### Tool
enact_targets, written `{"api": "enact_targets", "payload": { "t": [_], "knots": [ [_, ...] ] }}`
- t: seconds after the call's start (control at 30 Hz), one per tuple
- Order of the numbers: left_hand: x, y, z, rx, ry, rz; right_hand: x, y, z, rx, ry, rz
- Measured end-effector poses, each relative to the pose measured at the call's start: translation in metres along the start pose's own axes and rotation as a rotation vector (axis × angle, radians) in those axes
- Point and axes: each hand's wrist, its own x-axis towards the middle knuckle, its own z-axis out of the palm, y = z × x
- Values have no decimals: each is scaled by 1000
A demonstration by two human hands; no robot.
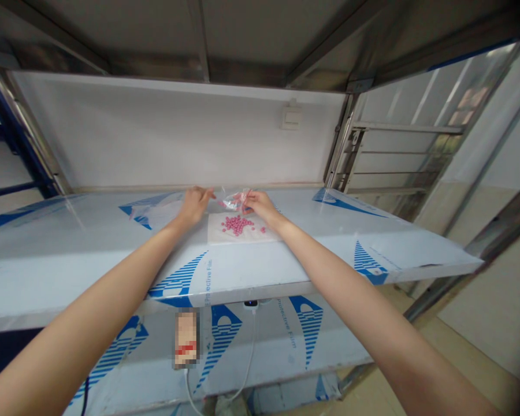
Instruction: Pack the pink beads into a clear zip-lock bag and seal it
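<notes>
My right hand [259, 209] pinches a clear plastic bag [233, 200] at its right side, and pink material shows inside the bag near those fingers. My left hand [194, 205] reaches in from the left, its fingertips at the bag's left edge; I cannot tell whether they grip it. Below both hands, a heap of small round pink beads [236, 225] lies on a white sheet [219, 231]. A few loose beads sit apart from the heap, towards the sheet's right side.
The sheet lies on a metal shelf [69, 248] covered in blue-printed protective film, with a front edge near my forearms. A white wall switch [292, 115] sits behind it. Below hang a pixelated object [186, 338] and a white cable [248, 358].
</notes>
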Motion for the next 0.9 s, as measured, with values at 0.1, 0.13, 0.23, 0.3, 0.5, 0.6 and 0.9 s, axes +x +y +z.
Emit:
{"api": "enact_targets", "payload": {
  "t": [0.1, 0.13, 0.23, 0.3, 0.5, 0.6, 0.9],
  "knots": [
    [1, -7, 5, -168, -189, -80, -1, 0, -2, 2, -30, -7],
    [2, -8, 6, -235, -206, -90, -1, 0, -3, 6, -33, -5],
    [3, -7, 6, -377, -192, -86, -2, 0, -4, 24, -29, 21],
    [3, -6, 5, -422, -178, -88, -2, 1, -5, 28, -24, 51],
    [-1, -5, 1, -577, -201, -211, -3, 7, -5, 31, -36, 94],
    [-1, -5, 0, -613, -148, -223, -5, 9, -7, 51, -44, 112],
    [0, -7, 1, -591, -147, -233, -7, 13, -8, 90, -62, 138]
  ]
}}
